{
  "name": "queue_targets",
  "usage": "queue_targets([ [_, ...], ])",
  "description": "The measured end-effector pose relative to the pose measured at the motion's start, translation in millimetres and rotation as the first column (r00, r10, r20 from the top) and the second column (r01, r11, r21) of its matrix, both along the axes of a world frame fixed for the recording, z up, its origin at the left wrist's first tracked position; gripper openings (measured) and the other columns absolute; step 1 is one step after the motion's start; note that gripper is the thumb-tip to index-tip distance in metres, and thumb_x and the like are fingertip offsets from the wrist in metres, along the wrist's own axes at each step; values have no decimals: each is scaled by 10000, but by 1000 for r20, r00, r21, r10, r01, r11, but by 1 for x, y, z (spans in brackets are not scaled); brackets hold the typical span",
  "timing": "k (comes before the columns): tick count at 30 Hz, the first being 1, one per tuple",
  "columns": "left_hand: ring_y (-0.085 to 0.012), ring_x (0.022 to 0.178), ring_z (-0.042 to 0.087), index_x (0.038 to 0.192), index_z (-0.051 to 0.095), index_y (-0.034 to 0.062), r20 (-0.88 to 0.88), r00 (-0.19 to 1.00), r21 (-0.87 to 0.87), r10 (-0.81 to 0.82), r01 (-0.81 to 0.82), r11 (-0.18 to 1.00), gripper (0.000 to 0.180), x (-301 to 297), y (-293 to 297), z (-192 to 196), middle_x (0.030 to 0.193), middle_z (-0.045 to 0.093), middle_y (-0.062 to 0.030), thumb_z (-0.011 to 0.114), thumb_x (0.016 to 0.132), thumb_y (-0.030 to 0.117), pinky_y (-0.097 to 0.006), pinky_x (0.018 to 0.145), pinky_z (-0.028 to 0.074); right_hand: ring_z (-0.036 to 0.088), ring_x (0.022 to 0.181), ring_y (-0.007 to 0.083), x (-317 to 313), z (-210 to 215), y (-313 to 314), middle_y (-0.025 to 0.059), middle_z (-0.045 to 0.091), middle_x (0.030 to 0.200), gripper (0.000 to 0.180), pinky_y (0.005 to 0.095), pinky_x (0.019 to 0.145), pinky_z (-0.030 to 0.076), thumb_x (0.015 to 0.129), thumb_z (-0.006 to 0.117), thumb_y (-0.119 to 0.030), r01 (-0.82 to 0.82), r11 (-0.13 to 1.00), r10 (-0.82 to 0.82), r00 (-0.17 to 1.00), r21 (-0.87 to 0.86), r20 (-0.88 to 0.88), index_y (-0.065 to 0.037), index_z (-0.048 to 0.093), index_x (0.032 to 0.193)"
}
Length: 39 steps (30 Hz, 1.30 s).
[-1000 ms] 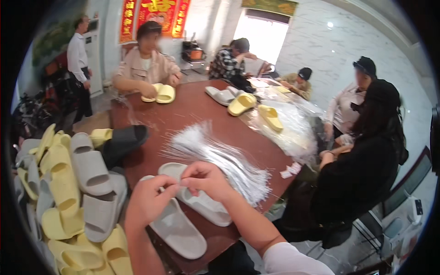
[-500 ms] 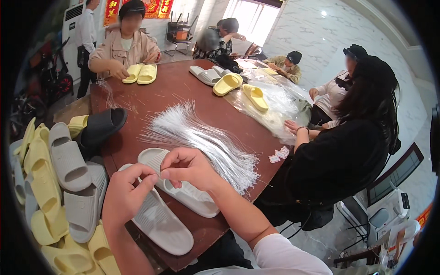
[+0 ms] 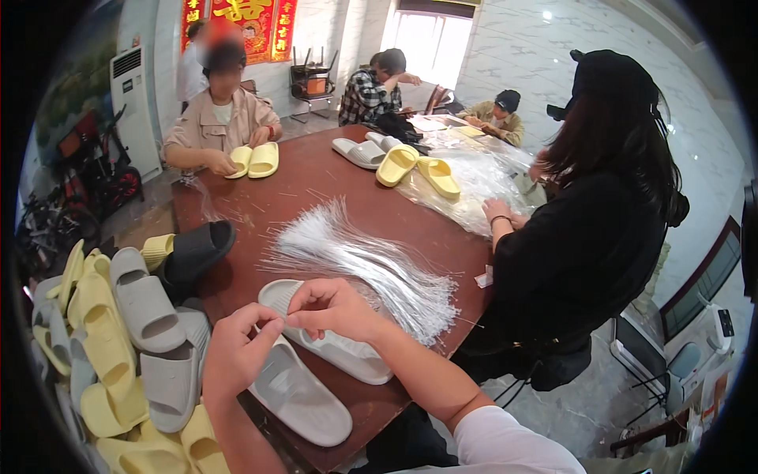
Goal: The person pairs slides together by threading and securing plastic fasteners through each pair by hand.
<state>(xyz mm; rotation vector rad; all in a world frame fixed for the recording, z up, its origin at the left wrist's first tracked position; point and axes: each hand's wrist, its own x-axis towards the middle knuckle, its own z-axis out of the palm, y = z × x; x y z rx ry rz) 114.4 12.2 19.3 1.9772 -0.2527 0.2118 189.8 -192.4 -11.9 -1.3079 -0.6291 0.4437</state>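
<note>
My left hand (image 3: 241,347) and my right hand (image 3: 335,312) meet fingertip to fingertip above a pair of grey slide slippers. Both are pinched closed; whatever thin thing they may hold is too small to make out. The nearer grey slipper (image 3: 304,403) lies sole down at the table's near edge, its strap end behind my left hand. Beside it, the other grey slipper (image 3: 355,359) is partly covered by my right hand and forearm. Just beyond my hands a bundle of thin white strands (image 3: 371,268) is spread over the brown table (image 3: 292,170).
A heap of yellow and grey slippers (image 3: 146,308), with a black slipper (image 3: 197,257), rises at the left. Across the table a person handles yellow slippers (image 3: 253,160). A person in black (image 3: 584,229) stands right, at clear plastic sheeting (image 3: 466,197). A yellow slipper (image 3: 397,164) lies farther back.
The whole view has shifted, so the table sits lower and farther right. My hands keep their pinch over the slippers. The person in black leans differently, and fewer small cards show at the table's right edge.
</note>
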Motion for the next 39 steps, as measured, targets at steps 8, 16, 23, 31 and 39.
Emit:
queue_targets([
  [8, -112, 628, 566, 956, 685, -9, -27, 999, 63, 47, -45, 997, 178, -4, 4, 2, 748, 668, -83, 690, 898, 159, -283, 596, 467, 604, 616, 73, 0, -4, 8, 6, 664, 745, 80, 231, 547, 471, 890, 765, -54, -11, 999, 11, 1000, -35, -11, -41, 696, 928],
  [16, -127, 712, 620, 981, 696, 11, -3, 999, 87, 37, -36, 996, 171, -2, 6, 1, 812, 681, -81, 686, 914, 167, -299, 662, 508, 630, 635, 102, -1, 4, 8, 30, 680, 773, 82, 245, 556, 494, 882, 762, -52, 49, 993, -47, 999, -104, 23, -27, 698, 927],
  [23, -262, 762, 679, 955, 692, 29, 126, 992, 107, -21, 7, 994, 187, 10, 2, -15, 836, 696, -143, 680, 910, 210, -374, 685, 510, 596, 603, 116, 0, -2, -2, 59, 674, 773, 58, 259, 549, 487, 834, 720, 3, 153, 981, -141, 984, -121, 104, 1, 684, 880],
  [31, -329, 767, 672, 881, 680, 45, 171, 983, 99, 62, -80, 992, 200, -4, 6, -9, 789, 676, -146, 659, 856, 242, -433, 669, 494, 540, 557, 97, -1, -9, 10, 42, 606, 729, 94, 251, 490, 464, 841, 701, -23, 141, 988, -138, 989, -66, 53, -9, 611, 820],
  [39, -352, 777, 675, 753, 689, 31, 218, 961, 67, 168, -186, 980, 182, 3, -4, -25, 770, 684, -156, 669, 768, 212, -462, 658, 499, 448, 569, 46, 27, -40, -8, -27, 551, 752, 126, 206, 503, 325, 903, 711, -117, 261, 955, -233, 953, -137, 196, -75, 602, 854],
])
